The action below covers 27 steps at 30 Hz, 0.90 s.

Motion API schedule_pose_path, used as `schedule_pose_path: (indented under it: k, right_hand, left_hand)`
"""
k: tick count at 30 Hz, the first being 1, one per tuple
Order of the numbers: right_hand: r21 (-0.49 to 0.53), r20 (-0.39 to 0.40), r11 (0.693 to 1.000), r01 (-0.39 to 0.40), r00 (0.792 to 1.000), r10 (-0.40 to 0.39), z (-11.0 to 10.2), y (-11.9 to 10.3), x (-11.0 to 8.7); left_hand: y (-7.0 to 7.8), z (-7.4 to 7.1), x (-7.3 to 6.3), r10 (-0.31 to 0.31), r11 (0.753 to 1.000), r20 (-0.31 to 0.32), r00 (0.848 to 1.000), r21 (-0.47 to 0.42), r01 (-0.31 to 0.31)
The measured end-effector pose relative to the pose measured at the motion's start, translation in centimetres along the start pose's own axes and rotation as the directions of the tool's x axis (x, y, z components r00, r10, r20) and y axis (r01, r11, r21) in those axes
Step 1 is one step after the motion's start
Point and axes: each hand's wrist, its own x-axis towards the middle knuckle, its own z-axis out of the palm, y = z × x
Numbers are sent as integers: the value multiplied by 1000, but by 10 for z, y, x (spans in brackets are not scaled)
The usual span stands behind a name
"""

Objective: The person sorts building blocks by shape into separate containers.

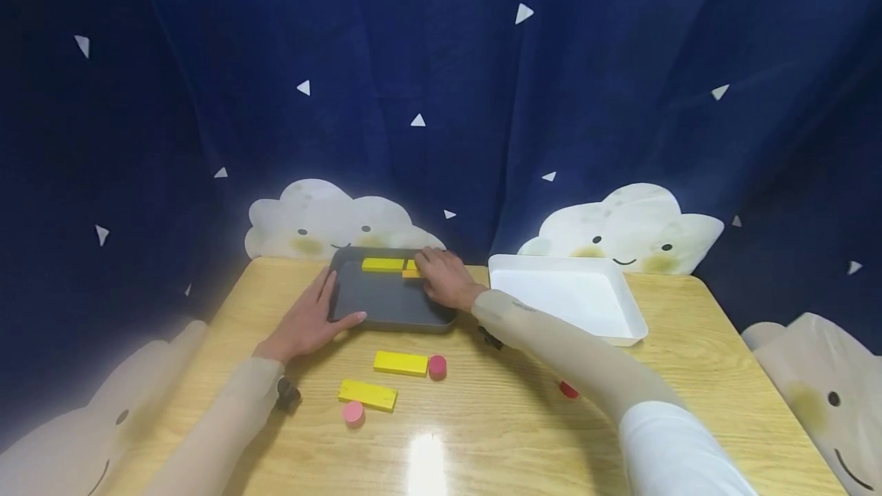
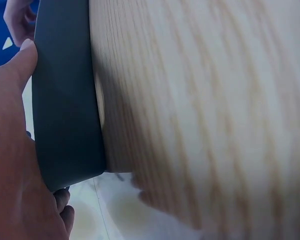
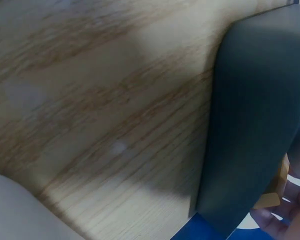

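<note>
A dark grey tray [image 1: 386, 301] sits near the table's back edge. My left hand [image 1: 306, 320] rests at its front left corner, fingers straight along the left side and thumb on the front rim [image 2: 62, 100]. Over the tray's back right part, my right hand [image 1: 448, 278] curls its fingers round a yellow block [image 1: 411, 274], whose front side looks orange; the hand hides its right part. In the right wrist view the block's end [image 3: 267, 201] shows between the fingers. Left of it, another yellow block [image 1: 382, 265] lies along the tray's back wall.
Two yellow blocks, one farther back [image 1: 401, 363] and one nearer [image 1: 375, 396], lie before the tray. Beside them are a dark pink disc [image 1: 437, 367] and a light pink disc [image 1: 354, 414]. A red piece [image 1: 569, 389] is partly under my right forearm. A white tray [image 1: 565, 293] stands at right.
</note>
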Motion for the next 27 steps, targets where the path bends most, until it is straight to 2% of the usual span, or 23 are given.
schedule_pose_path:
  k: [9,17,22,27]
  right_hand:
    - [-12,12,1000,16,1000,-15,5,0,-1]
    - [-53,74,999,4,997,0,8,0,1]
    - [-46,109,999,-10,994,15,6,-2,4]
    - [3,147,999,-37,988,36,3,-5,6]
  left_hand:
    - [-1,2,-1,15,1000,-7,1000,-1,-15]
    - [-1,2,-1,10,1000,-7,1000,3,-10]
    - [-1,1,-1,4,1000,-7,1000,2,-4]
    - [0,0,0,9,1000,-9,1000,-3,-9]
